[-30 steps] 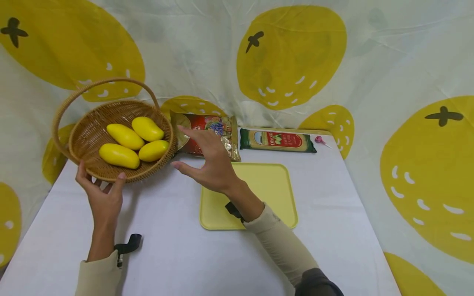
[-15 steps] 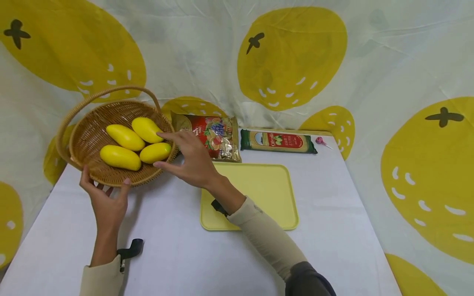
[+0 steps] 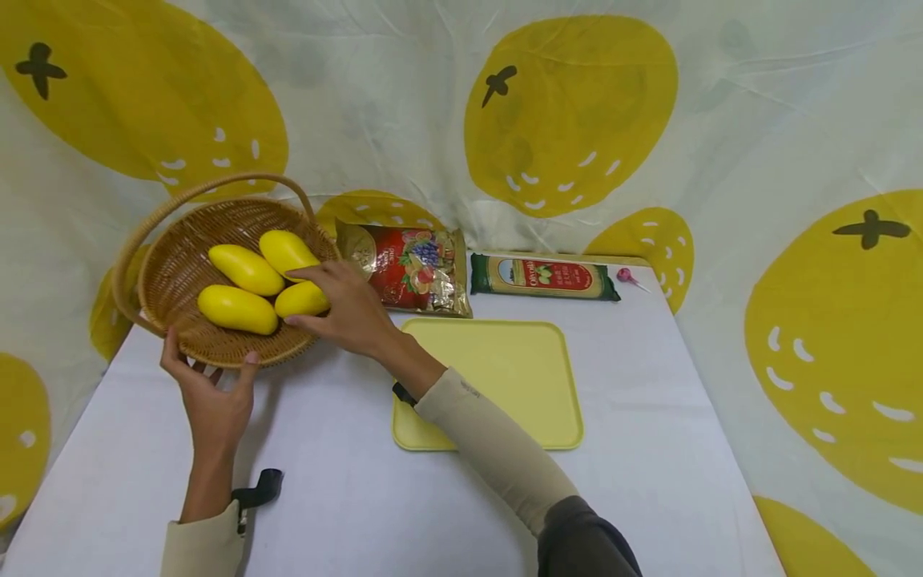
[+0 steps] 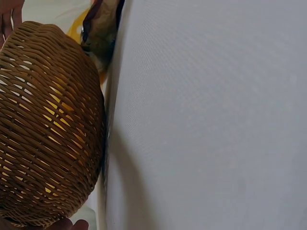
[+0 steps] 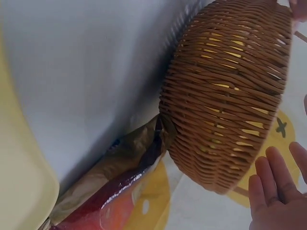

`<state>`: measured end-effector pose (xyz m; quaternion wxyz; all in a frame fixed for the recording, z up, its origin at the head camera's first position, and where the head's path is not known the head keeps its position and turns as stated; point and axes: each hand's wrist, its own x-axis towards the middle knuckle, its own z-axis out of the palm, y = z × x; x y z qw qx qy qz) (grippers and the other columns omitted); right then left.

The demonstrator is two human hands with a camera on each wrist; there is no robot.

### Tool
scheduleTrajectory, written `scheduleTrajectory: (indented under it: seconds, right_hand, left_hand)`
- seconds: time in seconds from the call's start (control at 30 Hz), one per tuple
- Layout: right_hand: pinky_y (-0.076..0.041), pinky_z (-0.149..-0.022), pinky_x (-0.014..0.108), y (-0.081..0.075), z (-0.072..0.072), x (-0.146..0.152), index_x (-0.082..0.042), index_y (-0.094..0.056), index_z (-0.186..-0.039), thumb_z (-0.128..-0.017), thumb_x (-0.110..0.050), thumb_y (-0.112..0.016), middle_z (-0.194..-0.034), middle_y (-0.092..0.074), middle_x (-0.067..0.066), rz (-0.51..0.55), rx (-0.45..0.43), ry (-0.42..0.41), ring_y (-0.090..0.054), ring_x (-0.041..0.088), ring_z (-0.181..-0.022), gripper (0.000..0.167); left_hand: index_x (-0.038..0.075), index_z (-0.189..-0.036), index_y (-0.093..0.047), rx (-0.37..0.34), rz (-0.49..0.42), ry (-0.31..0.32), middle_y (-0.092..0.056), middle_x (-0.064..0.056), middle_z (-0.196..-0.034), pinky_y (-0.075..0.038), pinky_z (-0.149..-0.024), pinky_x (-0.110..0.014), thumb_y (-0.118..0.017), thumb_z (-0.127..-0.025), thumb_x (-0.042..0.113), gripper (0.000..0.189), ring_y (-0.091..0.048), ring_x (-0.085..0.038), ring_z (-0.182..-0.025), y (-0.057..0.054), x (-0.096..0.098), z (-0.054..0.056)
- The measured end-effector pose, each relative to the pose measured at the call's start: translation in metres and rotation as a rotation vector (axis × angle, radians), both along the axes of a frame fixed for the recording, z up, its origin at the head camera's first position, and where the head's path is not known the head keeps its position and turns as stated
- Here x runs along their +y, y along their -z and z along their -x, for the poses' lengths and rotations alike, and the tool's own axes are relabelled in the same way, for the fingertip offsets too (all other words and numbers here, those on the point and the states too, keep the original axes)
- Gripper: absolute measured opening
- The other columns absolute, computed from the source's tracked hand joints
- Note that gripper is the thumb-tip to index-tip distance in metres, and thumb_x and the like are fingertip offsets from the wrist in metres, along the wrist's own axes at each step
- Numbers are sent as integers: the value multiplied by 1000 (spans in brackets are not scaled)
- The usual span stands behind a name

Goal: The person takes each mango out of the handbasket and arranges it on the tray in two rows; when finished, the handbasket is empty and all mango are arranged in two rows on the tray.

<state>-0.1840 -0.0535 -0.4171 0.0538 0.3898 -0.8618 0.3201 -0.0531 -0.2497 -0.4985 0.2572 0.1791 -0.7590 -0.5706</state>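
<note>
A brown wicker basket [image 3: 189, 240] with a tall hoop handle is tipped towards me at the left, several yellow mangoes [image 3: 236, 309] lying inside. My left hand [image 3: 212, 405] grips its near rim, thumb on the front and other fingers partly hidden behind. At the right side my right hand [image 3: 349, 308] reaches over the rim. Its thumb and index finger pinch the rightmost mango [image 3: 299, 299], whose right end the hand hides. The right wrist view shows the basket's woven outside [image 5: 223, 100] with the right fingers [image 5: 276, 175] beyond the rim.
A red and gold candy bag [image 3: 411, 272] stands behind the basket's right side. To its right lie a green-ended Olivoilà pack [image 3: 544, 276] and a pink lollipop [image 3: 626, 275]. A yellow tray [image 3: 497, 385] rests mid-table, partly under my right forearm. A fruit-print cloth [image 3: 404, 96] hangs behind.
My right hand has moved left into the basket and narrowed its thumb and index finger around the rightmost mango. The basket's handle has dipped slightly; the left hand has shifted slightly right, still gripping the rim.
</note>
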Motion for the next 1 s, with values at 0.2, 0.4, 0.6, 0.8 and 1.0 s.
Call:
scheduleTrajectory:
  seconds: [0.2, 0.4, 0.6, 0.8, 1.0]
  right_hand:
    - [-47, -112, 30, -2, 11, -16, -23, -63, -147, -94, -47, -79, -145, -65, -3, -138, -50, -14, -54, 17, -138, 60]
    - [-46, -114, 31, -3, 21, -30, -26, -66, -145, -96, -47, -78, -147, -63, -4, -330, -72, 8, -54, 17, -138, 54]
    - [-48, -107, 29, -6, 28, -40, -27, -67, -143, -95, -45, -78, -141, -65, -5, -431, -92, 1, -57, 14, -130, 52]
    - [-49, -106, 27, -6, 35, -47, -24, -69, -140, -94, -42, -81, -135, -70, -7, -491, -59, -6, -60, 14, -125, 51]
    - [-51, -98, 29, -5, 40, -54, -24, -73, -136, -91, -36, -85, -131, -73, -7, -534, -33, 26, -61, 16, -121, 48]
  left_hand:
    - [32, -167, -8, -12, 5, 1, -19, 1, -174, -33, -125, -51, -80, -90, 14, 107, -35, -33, -155, 1, 0, 1]
    - [31, -167, -9, 0, 15, 4, -19, 2, -174, -33, -124, -53, -80, -90, 13, 107, -35, -33, -155, 3, -2, 1]
    - [32, -167, -8, -11, 10, 0, -17, 2, -175, -31, -126, -57, -80, -90, 15, 106, -33, -33, -156, 2, -1, 1]
    - [32, -167, -9, -5, 8, -7, -18, 2, -175, -33, -125, -55, -80, -90, 14, 106, -34, -33, -156, 1, 1, 1]
    - [31, -167, -11, 17, 4, -8, -19, 1, -175, -33, -124, -55, -80, -89, 13, 106, -34, -34, -156, 1, 3, 2]
